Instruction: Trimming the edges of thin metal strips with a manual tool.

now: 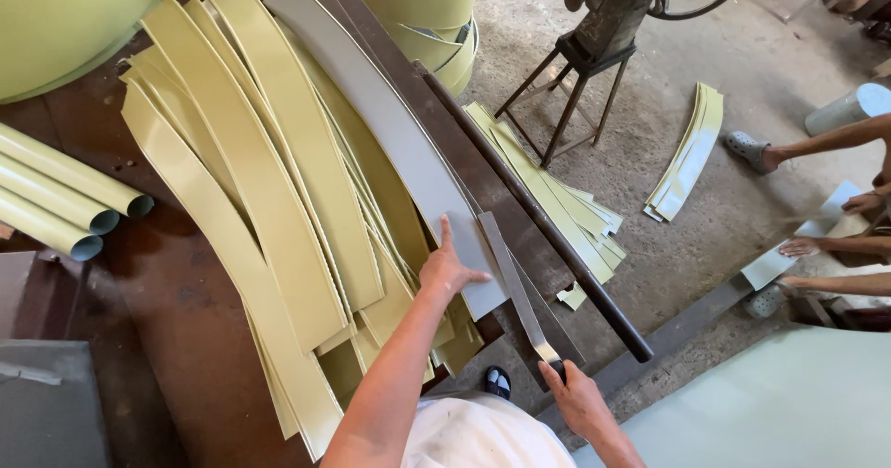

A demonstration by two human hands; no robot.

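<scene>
- Our left hand (pixel 448 269) lies flat, fingers spread, palm pressed down on the near end of a grey curved sheet-metal strip (pixel 390 125); nothing is clasped, the hand just bears on it.
- The grey strip runs away from that hand toward the top of the view, lying on a fanned pile of yellow-green curved strips (pixel 269 180) that spreads out left of the hand.
- Our right hand (pixel 575 396) is closed around the handle end of the long shear blade lever (pixel 515 287), at the near edge of the brown workbench (pixel 176 310).
- The blade slants up from the right hand and meets the grey strip just right of the left hand's fingers.
- A dark long bar (pixel 548 231) runs along the bench edge, just right of the blade.
- Far left of the left hand, rolled yellow-green tubes (pixel 65 204) lie on the bench.
- Beyond the bar, on the floor right of both hands, more cut yellow-green strips (pixel 557 208) are heaped, and a smaller stack (pixel 689 153) lies farther off.
- A rolling machine on a metal stand (pixel 594 41) stands on the floor beyond them.
- At the right edge another person's hands (pixel 817 245) rest on a pale sheet (pixel 789 255), well apart from ours.
</scene>
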